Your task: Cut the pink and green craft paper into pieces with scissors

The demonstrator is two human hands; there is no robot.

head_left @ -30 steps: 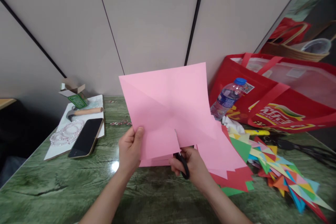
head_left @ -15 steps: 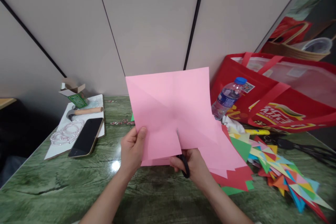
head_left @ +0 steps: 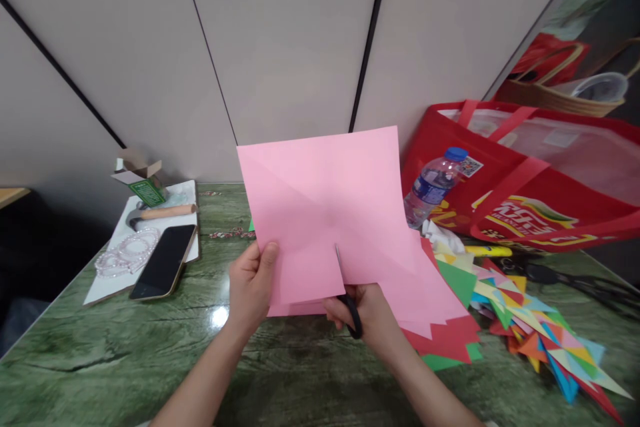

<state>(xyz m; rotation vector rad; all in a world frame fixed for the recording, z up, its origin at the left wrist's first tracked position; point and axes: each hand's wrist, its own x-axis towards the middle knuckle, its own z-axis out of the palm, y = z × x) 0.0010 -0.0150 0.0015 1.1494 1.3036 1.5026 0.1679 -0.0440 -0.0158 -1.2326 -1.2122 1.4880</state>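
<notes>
A sheet of pink paper (head_left: 310, 200) is raised above the table, tilted toward me. My left hand (head_left: 253, 283) pinches its lower left edge, thumb on the front face. In my right hand (head_left: 365, 310) is a pair of scissors (head_left: 354, 317) with black handles, at the sheet's bottom edge. One thin blade lies over the front of the paper, pointing up along a cut; the other blade is hidden behind it. Below and to the right, more pink sheets (head_left: 425, 293) lie on red paper (head_left: 447, 337) and green paper (head_left: 443, 363).
To the right are folded coloured paper pieces (head_left: 545, 330), a water bottle (head_left: 433, 187) and a red bag (head_left: 525, 180). On the left, a phone (head_left: 164, 261), a hammer (head_left: 163, 212), beads (head_left: 127, 252) and a small green box (head_left: 149, 190) stand by a wall panel (head_left: 290, 47).
Almost nothing differs. Both hands, the scissors and the pink sheet hold nearly the same place; the whole view has shifted very slightly.
</notes>
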